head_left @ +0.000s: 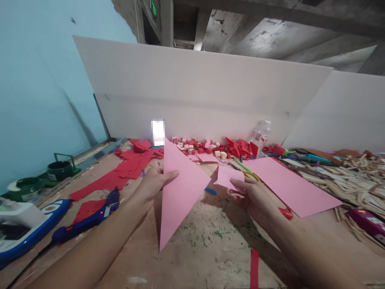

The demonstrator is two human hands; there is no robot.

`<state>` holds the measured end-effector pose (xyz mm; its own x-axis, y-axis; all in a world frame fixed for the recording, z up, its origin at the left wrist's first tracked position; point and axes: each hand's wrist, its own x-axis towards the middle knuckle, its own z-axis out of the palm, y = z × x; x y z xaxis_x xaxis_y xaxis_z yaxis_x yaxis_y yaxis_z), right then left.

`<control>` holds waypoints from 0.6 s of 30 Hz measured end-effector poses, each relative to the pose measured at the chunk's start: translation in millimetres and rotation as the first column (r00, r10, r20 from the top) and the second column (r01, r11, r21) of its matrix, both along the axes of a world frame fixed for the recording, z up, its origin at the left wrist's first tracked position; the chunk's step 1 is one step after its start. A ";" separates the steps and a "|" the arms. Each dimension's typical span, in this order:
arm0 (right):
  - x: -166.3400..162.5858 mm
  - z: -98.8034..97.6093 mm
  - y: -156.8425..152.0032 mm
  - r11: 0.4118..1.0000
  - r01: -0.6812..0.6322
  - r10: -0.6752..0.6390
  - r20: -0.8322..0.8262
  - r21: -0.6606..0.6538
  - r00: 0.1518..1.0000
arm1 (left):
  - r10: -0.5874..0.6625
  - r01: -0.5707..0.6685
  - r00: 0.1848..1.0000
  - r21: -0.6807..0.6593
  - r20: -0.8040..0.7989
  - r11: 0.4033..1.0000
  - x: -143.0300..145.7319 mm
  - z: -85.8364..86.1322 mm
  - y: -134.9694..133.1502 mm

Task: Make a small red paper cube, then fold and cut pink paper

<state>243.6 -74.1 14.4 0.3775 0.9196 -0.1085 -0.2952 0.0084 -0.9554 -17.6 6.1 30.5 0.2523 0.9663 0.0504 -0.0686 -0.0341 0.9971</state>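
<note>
My left hand (pixel 155 182) pinches the edge of a large pink paper triangle (pixel 180 192), holding it upright above the worn table. My right hand (pixel 252 198) grips a smaller pink paper piece (pixel 228 177) between thumb and fingers. A pair of scissors with a red handle (pixel 285 212) and yellow-green blades (pixel 246 170) lies just under and beside my right hand. The two pink pieces are apart, a small gap between them.
A flat pink sheet (pixel 288 184) lies right of my hands. Red paper scraps (pixel 120 170) and a blue glue gun (pixel 90 218) lie left. Small red and pink cubes (pixel 201 148), a plastic bottle (pixel 261 136), wooden sticks (pixel 349 180) and a white board (pixel 195 92) fill the back.
</note>
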 end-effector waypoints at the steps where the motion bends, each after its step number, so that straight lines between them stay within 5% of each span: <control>1: 1.3 -1.2 0.9 1.000 0.015 -0.014 0.010 -0.007 1.000 | 0.007 -0.007 1.000 0.019 -0.003 1.000 0.3 1.9 -0.8; 5: 10.4 -3.1 4.4 0.978 0.204 -0.206 0.054 0.040 0.977 | 0.154 -0.144 0.987 0.196 -0.040 0.970 -1.5 14.2 -11.7; 7: 11.7 1.0 2.0 0.953 0.287 -0.294 0.067 0.100 0.953 | 0.250 -0.213 0.966 0.340 -0.067 0.916 -3.4 20.4 -24.2; 9: 6.8 7.8 -5.2 0.960 0.243 -0.255 0.081 0.139 0.963 | 0.254 -0.157 0.960 0.527 -0.115 0.835 -4.0 23.4 -41.1; 11: -3.5 14.3 -15.9 0.995 0.016 -0.020 0.044 0.096 0.999 | 0.273 0.157 0.915 0.886 -0.297 0.436 -2.2 21.8 -60.2; 13: -14.3 17.5 -27.4 0.953 -0.298 0.301 -0.097 0.043 0.949 | 0.399 0.375 0.837 0.924 -0.373 0.078 1.8 16.2 -79.1; 14: -18.3 17.6 -32.6 0.923 -0.382 0.385 -0.138 0.052 0.912 | 0.455 0.453 0.800 0.891 -0.391 -0.031 4.1 12.5 -87.8; 16: -22.1 15.0 -40.7 0.918 -0.392 0.396 -0.115 0.061 0.911 | 0.547 0.571 0.719 0.813 -0.429 -0.114 8.4 4.7 -102.9; 18: -21.5 10.1 -44.8 0.942 -0.333 0.332 0.025 0.029 0.943 | 0.610 0.649 0.642 0.753 -0.463 -0.111 11.4 -2.3 -113.4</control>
<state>222.0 -119.0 24.5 0.0511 0.9961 -0.0718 -0.2677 -0.0556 -0.9619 -6.2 -107.3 28.2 0.8094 0.0073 0.5872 0.3408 -0.8201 -0.4596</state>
